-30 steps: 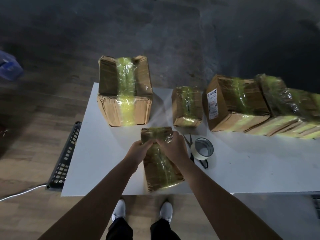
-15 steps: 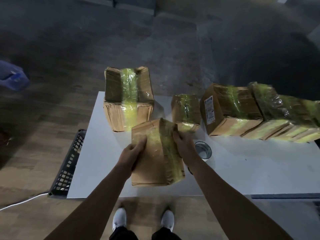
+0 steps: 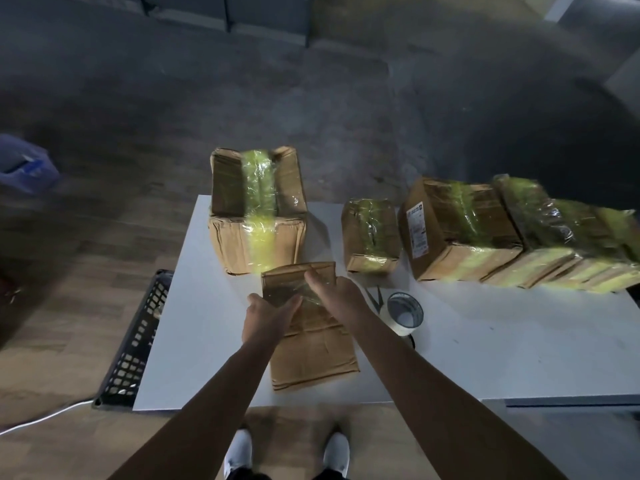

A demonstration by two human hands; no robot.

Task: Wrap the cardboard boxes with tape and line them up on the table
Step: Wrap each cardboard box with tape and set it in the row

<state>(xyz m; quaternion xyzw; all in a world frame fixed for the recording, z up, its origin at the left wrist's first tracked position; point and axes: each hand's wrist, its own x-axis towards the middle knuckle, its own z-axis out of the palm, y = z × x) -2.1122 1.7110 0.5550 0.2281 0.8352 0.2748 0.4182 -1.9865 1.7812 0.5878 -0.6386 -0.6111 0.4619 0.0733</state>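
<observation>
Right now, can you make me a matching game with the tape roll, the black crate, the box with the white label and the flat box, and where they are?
Things: 1 tape roll; 2 black crate; 3 labelled box; 4 flat box.
Places: A touched by the left hand and right hand; B off the table, by its left edge; C far side, beside the small wrapped box; D near side, right of the right hand.
Pairs: 1-D, 2-B, 3-C, 4-A.

On the table [image 3: 485, 358], the flat box [image 3: 311, 362] lies before the big box [image 3: 235, 244], tape roll [image 3: 403, 329] to its right.
</observation>
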